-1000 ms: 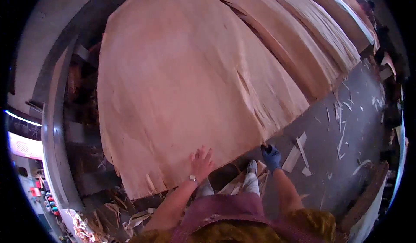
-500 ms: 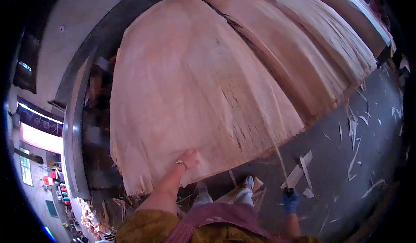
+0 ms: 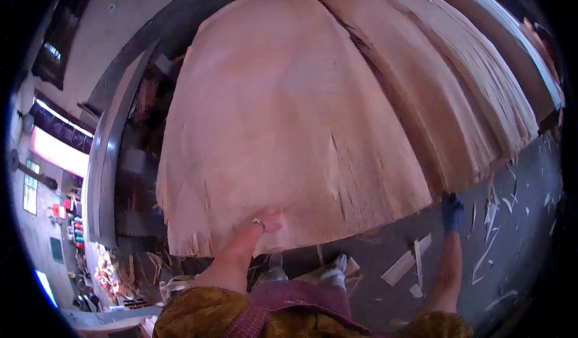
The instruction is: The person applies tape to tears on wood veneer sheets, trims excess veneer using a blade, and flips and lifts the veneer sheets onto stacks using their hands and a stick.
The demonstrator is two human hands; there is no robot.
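Observation:
A broad stack of thin wooden sheets (image 3: 271, 121) fills the middle of the view, with cracks near its lower right part. My left hand (image 3: 271, 219), bare and with a band at the wrist, lies flat on the top sheet close to its near edge, fingers spread. My right hand (image 3: 452, 210), in a dark blue glove, is at the near edge of the neighbouring stack of sheets (image 3: 415, 67), just right of the gap between the stacks. Its fingers are dark and small, and what they hold, if anything, cannot be made out.
Wood strips and splinters (image 3: 398, 268) lie on the grey floor (image 3: 373, 302) at the right. A long metal rail (image 3: 114, 151) runs along the left. Shavings (image 3: 108, 272) are piled at the lower left. My feet are below the stack's near edge.
My right hand pulled a thin strip back from the sheet's edge, then moved up and right to the neighbouring stack; the strip no longer shows. My left hand stays on the sheet. The view has shifted.

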